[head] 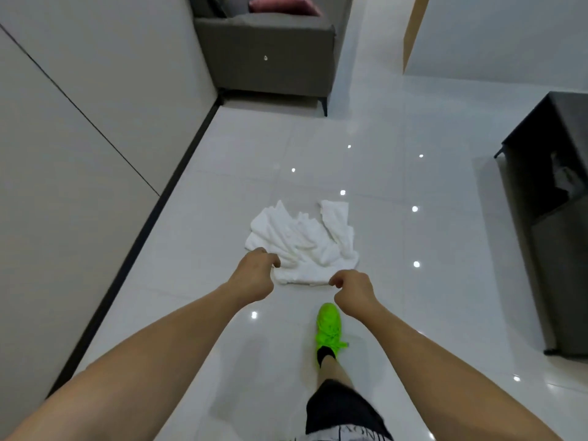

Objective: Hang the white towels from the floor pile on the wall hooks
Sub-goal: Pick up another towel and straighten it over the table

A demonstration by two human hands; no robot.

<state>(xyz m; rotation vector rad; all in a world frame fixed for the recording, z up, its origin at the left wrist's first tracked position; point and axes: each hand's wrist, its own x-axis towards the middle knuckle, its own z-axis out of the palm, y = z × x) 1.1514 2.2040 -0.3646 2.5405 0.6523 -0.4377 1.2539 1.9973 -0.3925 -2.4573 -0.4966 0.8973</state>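
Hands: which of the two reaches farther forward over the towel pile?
The left hand: its fingers overlap the near-left edge of the towel pile, while the right hand sits nearer the green shoe.

I see my left hand (254,275) and right hand (353,291), fingers curled, at the near edge of the crumpled white towel pile (302,240) on the glossy white tiled floor (397,218).

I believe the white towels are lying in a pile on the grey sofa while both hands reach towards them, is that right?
Not quite: the head view shows the white towels piled on the floor, well short of the grey sofa. The rest holds: the left hand and right hand both reach towards the pile's near edge.
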